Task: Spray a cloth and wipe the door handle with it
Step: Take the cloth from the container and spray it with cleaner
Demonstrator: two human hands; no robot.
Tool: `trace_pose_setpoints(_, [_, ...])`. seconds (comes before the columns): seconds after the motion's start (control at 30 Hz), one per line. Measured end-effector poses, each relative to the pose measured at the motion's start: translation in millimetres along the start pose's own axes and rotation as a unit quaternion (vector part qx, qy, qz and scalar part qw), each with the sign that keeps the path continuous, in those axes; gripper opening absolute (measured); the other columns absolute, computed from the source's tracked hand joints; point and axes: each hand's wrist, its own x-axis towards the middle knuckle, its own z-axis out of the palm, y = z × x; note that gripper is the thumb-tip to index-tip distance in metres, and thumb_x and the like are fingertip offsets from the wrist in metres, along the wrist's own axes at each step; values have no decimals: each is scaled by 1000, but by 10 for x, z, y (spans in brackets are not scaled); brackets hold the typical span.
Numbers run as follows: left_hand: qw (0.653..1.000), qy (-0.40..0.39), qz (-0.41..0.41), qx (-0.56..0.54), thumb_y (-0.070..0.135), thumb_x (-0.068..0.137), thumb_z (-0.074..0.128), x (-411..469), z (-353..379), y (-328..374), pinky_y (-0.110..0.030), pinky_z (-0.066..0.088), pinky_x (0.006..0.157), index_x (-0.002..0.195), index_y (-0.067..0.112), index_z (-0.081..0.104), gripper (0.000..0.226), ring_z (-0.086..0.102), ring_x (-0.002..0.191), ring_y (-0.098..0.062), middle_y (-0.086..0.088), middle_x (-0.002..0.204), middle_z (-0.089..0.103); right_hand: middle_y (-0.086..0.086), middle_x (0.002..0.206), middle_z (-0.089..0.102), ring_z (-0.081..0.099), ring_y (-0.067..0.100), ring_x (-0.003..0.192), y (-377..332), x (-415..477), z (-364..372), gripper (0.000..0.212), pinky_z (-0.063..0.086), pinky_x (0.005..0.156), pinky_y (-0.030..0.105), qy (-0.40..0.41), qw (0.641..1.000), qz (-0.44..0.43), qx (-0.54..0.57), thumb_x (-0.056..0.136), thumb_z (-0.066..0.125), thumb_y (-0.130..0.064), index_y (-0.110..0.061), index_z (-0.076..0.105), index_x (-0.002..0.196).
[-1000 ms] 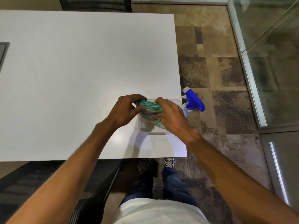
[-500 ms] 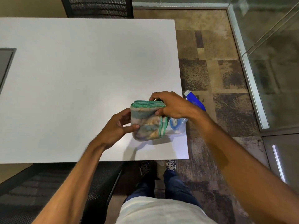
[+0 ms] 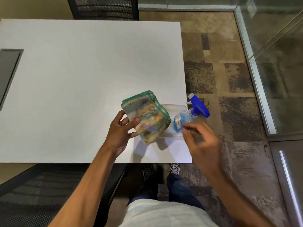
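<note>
My left hand [image 3: 122, 128] holds the folded cloth [image 3: 148, 116] above the near right corner of the white worktop [image 3: 82, 79]. My right hand [image 3: 201, 141] is blurred, fingers loosely spread and empty, just beside the spray bottle [image 3: 190, 116], which lies in a clear container [image 3: 173, 108] at the worktop edge

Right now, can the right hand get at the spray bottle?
Probably yes. The right hand is open and empty, just short of the spray bottle, with nothing between them; the left hand holds the cloth aside.
</note>
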Motion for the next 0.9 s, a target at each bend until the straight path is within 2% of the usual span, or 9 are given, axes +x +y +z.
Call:
trace_pose_setpoints(0.07, [1000,5,1,-12,13,79,86,5,19,-16,-45,64,81,132,22,64,59,74,114,-27,-10,126,76,6,100,73,69,13,88,267,-257,-61,18,56,79,21,71,993,83,38,92,75,-8,-21,70,102])
trace_pose_setpoints(0.17, [1000,7,-1,-26,11,80,85,26,52,-47,-44,63,81,127,24,66,52,75,114,-27,-10,125,76,21,110,67,64,25,94,655,-277,-103,34,58,90,39,135,967,202,73,86,81,-3,-13,60,110])
trace_pose_setpoints(0.3, [999,-3,-5,-41,11,79,86,45,84,-92,-46,63,82,127,25,69,52,74,115,-28,-11,127,75,3,147,49,49,15,134,959,125,-77,82,39,111,27,-11,978,201,50,79,90,-16,-14,44,147])
trace_pose_setpoints(0.43, [999,9,-13,-42,12,74,89,19,127,-105,-45,64,80,124,24,71,55,75,114,-28,-11,124,77,5,150,54,51,13,140,1089,559,19,91,40,116,28,-99,976,145,129,74,90,-2,-12,43,152])
trace_pose_setpoints(0.53, [999,23,-15,-46,9,77,86,-21,130,-107,-45,64,79,126,21,68,53,76,111,-28,-12,124,77,-2,133,67,64,1,121,1101,770,64,84,53,101,17,-127,969,131,166,66,91,-8,-22,56,141])
trace_pose_setpoints(0.6, [998,31,-19,-55,8,78,85,-54,119,-99,-44,64,79,128,19,67,54,76,109,-28,-12,124,77,-18,118,73,68,-4,109,1086,857,99,75,57,94,16,-127,964,141,185,64,91,-13,-33,62,130])
trace_pose_setpoints(0.67, [997,40,-22,-65,8,77,86,-84,108,-94,-43,65,78,128,17,66,56,77,106,-28,-14,123,77,-23,117,73,67,-6,108,1069,940,147,70,55,94,13,-135,965,126,185,72,90,-7,-28,65,134])
trace_pose_setpoints(0.77, [995,53,-22,-80,9,74,87,-126,83,-91,-42,65,76,127,16,67,57,78,102,-28,-15,121,77,-4,132,71,64,7,125,1040,1030,208,56,51,107,23,-160,959,93,215,88,77,-1,-8,60,142])
trace_pose_setpoints(0.9, [995,59,-20,-83,10,74,88,-161,48,-98,-41,64,77,122,18,71,52,77,102,-29,-15,122,77,8,126,73,68,24,123,990,1066,278,39,57,105,35,-166,947,85,262,91,73,-19,-16,67,129])
